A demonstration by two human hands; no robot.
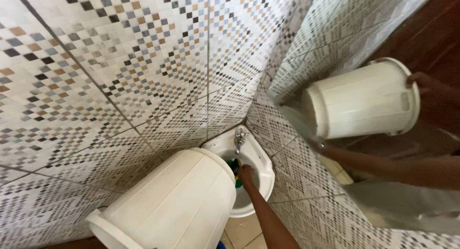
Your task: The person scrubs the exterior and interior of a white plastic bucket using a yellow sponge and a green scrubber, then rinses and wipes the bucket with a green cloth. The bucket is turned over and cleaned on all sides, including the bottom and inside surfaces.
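Note:
My right hand (pixel 246 174) reaches down into a small white corner sink (pixel 261 158) and closes on a green and yellow sponge-like thing (pixel 235 168) below the metal tap (pixel 240 138). A large white plastic bucket (pixel 177 206) is tilted on its side at the lower left, its base against the sink's rim. My left hand is hidden behind the bucket. Only its mirror reflection (pixel 424 83) shows, gripping the rim of the reflected bucket (pixel 362 103).
Mosaic-patterned wall tiles (pixel 120 62) cover both walls of the corner. A mirror (pixel 383 148) on the right wall reflects the bucket, my arms and a dark brown door. Pale floor tiles (pixel 242 232) show beneath the sink.

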